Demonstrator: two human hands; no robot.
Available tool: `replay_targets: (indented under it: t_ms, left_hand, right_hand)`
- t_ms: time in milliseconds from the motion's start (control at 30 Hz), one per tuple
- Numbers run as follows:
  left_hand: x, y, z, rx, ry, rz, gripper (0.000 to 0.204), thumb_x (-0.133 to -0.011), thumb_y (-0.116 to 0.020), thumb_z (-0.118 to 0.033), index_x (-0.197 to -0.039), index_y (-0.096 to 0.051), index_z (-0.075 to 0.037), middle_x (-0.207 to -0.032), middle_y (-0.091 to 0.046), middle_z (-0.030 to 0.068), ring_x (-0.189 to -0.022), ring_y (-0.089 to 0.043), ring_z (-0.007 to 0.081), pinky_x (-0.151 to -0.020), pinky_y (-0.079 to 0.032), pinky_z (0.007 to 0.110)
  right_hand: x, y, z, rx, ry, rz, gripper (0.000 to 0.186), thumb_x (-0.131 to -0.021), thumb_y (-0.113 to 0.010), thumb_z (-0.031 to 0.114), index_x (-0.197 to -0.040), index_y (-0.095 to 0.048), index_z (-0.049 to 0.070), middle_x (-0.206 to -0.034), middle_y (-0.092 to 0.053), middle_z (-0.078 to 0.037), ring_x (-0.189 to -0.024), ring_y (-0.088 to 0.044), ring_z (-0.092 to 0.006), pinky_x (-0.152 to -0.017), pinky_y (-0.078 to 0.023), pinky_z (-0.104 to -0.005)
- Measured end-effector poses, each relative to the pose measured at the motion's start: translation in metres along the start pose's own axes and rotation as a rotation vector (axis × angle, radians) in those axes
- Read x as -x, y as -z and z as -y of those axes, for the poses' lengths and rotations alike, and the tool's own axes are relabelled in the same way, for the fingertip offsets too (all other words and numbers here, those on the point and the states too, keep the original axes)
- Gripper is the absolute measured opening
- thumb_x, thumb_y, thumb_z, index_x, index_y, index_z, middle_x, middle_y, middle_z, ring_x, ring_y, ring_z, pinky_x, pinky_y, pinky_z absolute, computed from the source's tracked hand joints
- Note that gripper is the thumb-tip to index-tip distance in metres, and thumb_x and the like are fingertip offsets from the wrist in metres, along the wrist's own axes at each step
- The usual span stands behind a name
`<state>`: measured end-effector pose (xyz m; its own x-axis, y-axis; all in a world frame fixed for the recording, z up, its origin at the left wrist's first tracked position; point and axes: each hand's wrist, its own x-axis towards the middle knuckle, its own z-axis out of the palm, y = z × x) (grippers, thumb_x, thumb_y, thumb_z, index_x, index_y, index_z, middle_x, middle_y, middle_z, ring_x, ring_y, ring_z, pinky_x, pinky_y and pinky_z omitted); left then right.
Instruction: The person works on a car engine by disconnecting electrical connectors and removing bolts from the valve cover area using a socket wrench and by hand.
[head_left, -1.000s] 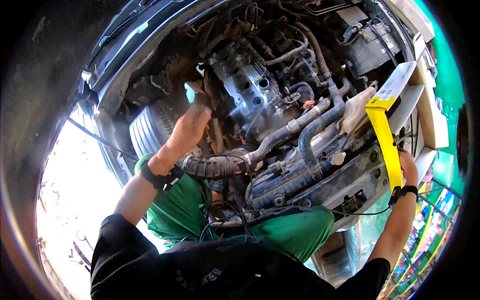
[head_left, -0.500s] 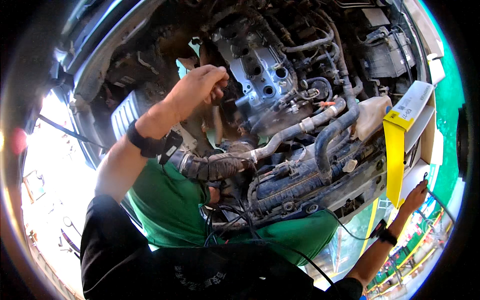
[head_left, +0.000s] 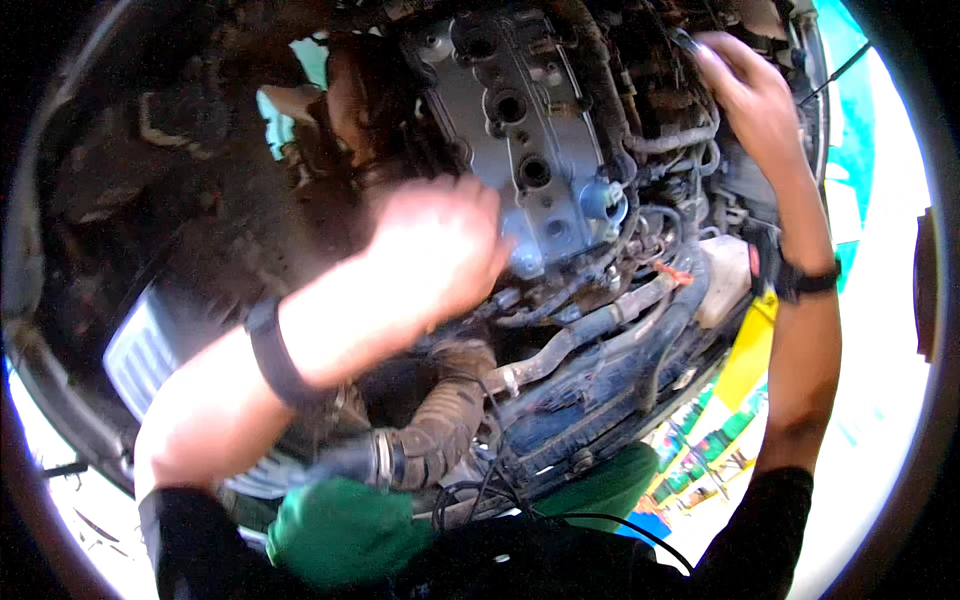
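My left hand (head_left: 440,245) hangs blurred over the lower left edge of the engine's grey valve cover (head_left: 515,150). Its fingers look bent, but motion smears them, and I cannot tell whether they hold anything. At the far right, my right hand (head_left: 748,95) reaches over the hoses and wiring of the engine bay. Its fingers are closed at a small shiny metal piece (head_left: 686,40), whose kind does not show. Round dark holes run along the valve cover, and a bluish fitting (head_left: 603,201) sits at its right edge.
A ribbed intake hose (head_left: 445,405) and a pale coolant pipe (head_left: 555,350) cross the near side. Right of them sits a whitish plastic reservoir (head_left: 725,275). Black cables (head_left: 490,490) lie near the front edge, beside green cloth (head_left: 345,525). A yellow strip (head_left: 745,350) hangs at the right.
My right hand has moved from the box at the lower right up over the far right of the engine bay. My left hand has come lower and nearer the valve cover. The view has shifted.
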<state>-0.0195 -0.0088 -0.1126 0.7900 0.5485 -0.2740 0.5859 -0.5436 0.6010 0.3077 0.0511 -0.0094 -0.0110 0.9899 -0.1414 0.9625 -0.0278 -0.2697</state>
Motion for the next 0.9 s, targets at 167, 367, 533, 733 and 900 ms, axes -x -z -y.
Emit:
replay_targets:
  t_ms: [167,367,533,733,900]
  left_hand:
    - [0.032,0.023,-0.011,-0.236,0.047,0.514,0.035,-0.085,-0.062,-0.024,-0.112,-0.068,-0.003,-0.109,-0.063,0.0133,-0.105,-0.059,0.0264,-0.083,-0.046,0.039]
    - [0.027,0.032,-0.012,-0.467,-0.106,0.656,0.038,-0.087,-0.059,-0.018,-0.122,-0.066,-0.003,-0.119,-0.063,0.0144,-0.108,-0.058,0.0302,-0.090,-0.045,0.045]
    - [0.025,0.024,-0.013,-0.564,-0.042,0.641,0.039,-0.086,-0.058,-0.017,-0.121,-0.066,-0.003,-0.119,-0.063,0.0155,-0.107,-0.058,0.0312,-0.089,-0.045,0.046]
    - [0.020,0.021,-0.015,-0.561,0.007,0.605,0.039,-0.085,-0.058,-0.016,-0.121,-0.067,-0.003,-0.117,-0.063,0.0161,-0.108,-0.058,0.0313,-0.088,-0.045,0.048]
    - [0.019,0.011,-0.012,-0.576,0.060,0.578,0.040,-0.083,-0.062,-0.016,-0.120,-0.067,-0.004,-0.117,-0.063,0.0148,-0.107,-0.057,0.0308,-0.087,-0.044,0.047]
  right_hand:
    - [-0.114,-0.047,-0.015,0.268,0.031,0.242,0.033,-0.094,-0.055,0.017,-0.124,-0.063,0.005,-0.122,-0.064,-0.020,-0.114,-0.061,-0.0292,-0.102,-0.045,-0.0398]
    - [-0.150,-0.062,-0.007,0.246,0.209,0.421,0.038,-0.093,-0.061,0.017,-0.128,-0.058,0.003,-0.129,-0.059,-0.021,-0.121,-0.054,-0.0317,-0.106,-0.040,-0.0411]
    - [-0.168,-0.075,-0.019,0.354,0.145,0.527,0.040,-0.093,-0.061,0.018,-0.130,-0.057,0.003,-0.132,-0.057,-0.021,-0.124,-0.052,-0.0315,-0.108,-0.038,-0.0409]
    - [-0.166,-0.074,-0.026,0.314,0.176,0.539,0.039,-0.094,-0.061,0.019,-0.130,-0.057,0.003,-0.132,-0.058,-0.021,-0.124,-0.052,-0.0321,-0.108,-0.039,-0.0411]
    - [-0.169,-0.075,-0.026,0.323,0.192,0.550,0.039,-0.095,-0.060,0.021,-0.130,-0.057,0.004,-0.132,-0.058,-0.021,-0.124,-0.052,-0.0326,-0.107,-0.039,-0.0412]
